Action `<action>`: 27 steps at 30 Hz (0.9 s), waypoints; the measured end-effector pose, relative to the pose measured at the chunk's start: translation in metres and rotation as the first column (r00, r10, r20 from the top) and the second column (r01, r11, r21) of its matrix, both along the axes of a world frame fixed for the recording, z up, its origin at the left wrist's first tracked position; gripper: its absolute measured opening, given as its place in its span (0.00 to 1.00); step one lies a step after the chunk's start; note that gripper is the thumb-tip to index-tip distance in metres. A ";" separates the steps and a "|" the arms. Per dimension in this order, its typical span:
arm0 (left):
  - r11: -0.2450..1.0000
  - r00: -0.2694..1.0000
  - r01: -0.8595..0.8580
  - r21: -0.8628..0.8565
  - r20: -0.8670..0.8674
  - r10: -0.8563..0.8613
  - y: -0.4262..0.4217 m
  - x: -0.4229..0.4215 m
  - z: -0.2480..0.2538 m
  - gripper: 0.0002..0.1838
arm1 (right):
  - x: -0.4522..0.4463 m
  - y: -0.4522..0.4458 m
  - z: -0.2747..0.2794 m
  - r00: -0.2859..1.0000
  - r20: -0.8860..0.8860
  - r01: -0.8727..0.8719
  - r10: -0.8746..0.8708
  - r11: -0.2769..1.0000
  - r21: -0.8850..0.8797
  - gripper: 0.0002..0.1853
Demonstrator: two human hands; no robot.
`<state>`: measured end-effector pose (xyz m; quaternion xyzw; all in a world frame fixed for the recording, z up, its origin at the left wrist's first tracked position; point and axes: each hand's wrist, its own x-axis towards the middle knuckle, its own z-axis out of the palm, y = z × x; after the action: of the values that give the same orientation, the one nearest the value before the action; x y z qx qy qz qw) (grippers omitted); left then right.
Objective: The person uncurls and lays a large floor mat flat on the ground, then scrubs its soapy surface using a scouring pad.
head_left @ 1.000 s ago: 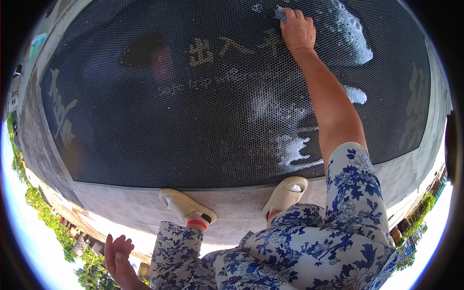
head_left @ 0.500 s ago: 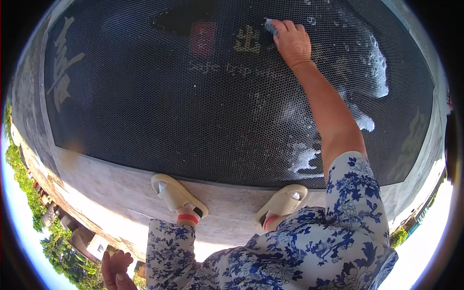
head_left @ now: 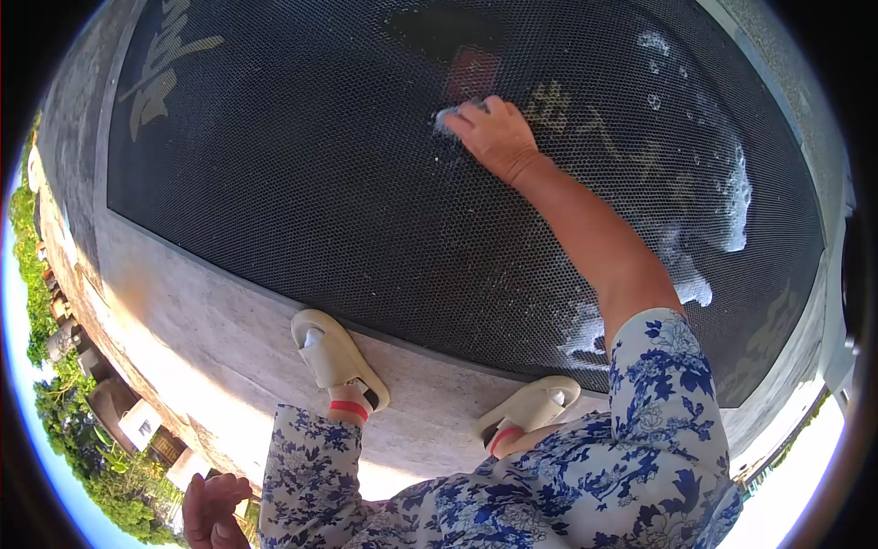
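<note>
Scrubber [head_left: 445, 120], pale blue-grey & partly hidden, is right at the R hand's [head_left: 497, 137] fingertips, against the dark honeycomb mat [head_left: 311, 229]; exact type unclear. R fingers bent & grasping it, palm side down. Vs. 0.5 s ago: hand + scrubber have gone L across the mat; then they were R of the first big yellow char. [head_left: 551, 105], now they're L of it, approx. on the near side of the red block [head_left: 474, 73], which is just beyond the fingers. View has swung too, so the big pale char. [head_left: 169, 59] at the mat's L end now shows farther up, well L of the fingers & beyond them. White foam streak [head_left: 737, 201] stays well R of the R fingers, w/ small bubble rings [head_left: 654, 101] beyond it; another foam patch [head_left: 585, 331] is nearer the body, R of the fingers & beside the forearm. L hand [head_left: 216, 508] hangs low on the L, well apart from the mat, fingers loosely curled & slack, same as before. Both cream slippers [head_left: 322, 357] are nearer the body than the R fingers, still on the grey paving [head_left: 229, 306] along the mat's near edge.
</note>
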<state>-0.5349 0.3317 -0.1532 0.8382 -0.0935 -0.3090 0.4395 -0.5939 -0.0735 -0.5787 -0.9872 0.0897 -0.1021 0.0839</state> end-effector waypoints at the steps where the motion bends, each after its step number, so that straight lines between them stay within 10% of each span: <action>1: 1.000 1.000 -0.005 -0.006 0.009 0.005 0.003 -0.001 -0.001 0.31 | 0.012 -0.039 -0.001 0.987 -0.034 0.155 -0.158 0.986 -0.066 0.19; 5: 0.993 0.993 -0.117 0.009 0.023 0.116 0.010 -0.006 0.004 0.31 | 0.044 -0.076 -0.004 0.716 -0.034 0.697 -0.697 0.717 -0.025 0.18; 10: 0.983 0.984 -0.180 0.035 -0.004 0.181 0.011 -0.009 0.013 0.33 | 0.032 0.093 0.004 0.995 -0.079 0.066 -0.053 0.982 0.177 0.11; 14: 0.978 0.980 -0.201 0.056 0.025 0.200 0.011 -0.004 0.014 0.32 | 0.014 0.092 -0.006 0.865 0.217 -0.489 0.452 0.857 0.162 0.12; 19: 0.960 0.965 -0.261 0.104 0.014 0.261 0.015 0.000 0.008 0.32 | 0.075 -0.065 -0.014 0.974 -0.042 0.217 -0.223 0.969 -0.116 0.22; 22: 0.946 0.947 -0.320 0.053 -0.027 0.321 0.030 0.003 0.001 0.32 | 0.095 -0.114 -0.005 0.640 0.169 0.690 -0.750 0.657 0.303 0.22; 27: 0.930 0.928 -0.367 0.017 -0.063 0.367 0.045 0.006 -0.004 0.32 | 0.146 -0.092 -0.019 0.571 -0.048 0.821 -0.820 0.570 0.026 0.22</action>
<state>-0.5285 0.3770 -0.1572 0.8316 0.0801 -0.2487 0.4901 -0.4482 -0.1654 -0.5975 -0.8327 0.5401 -0.1122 0.0484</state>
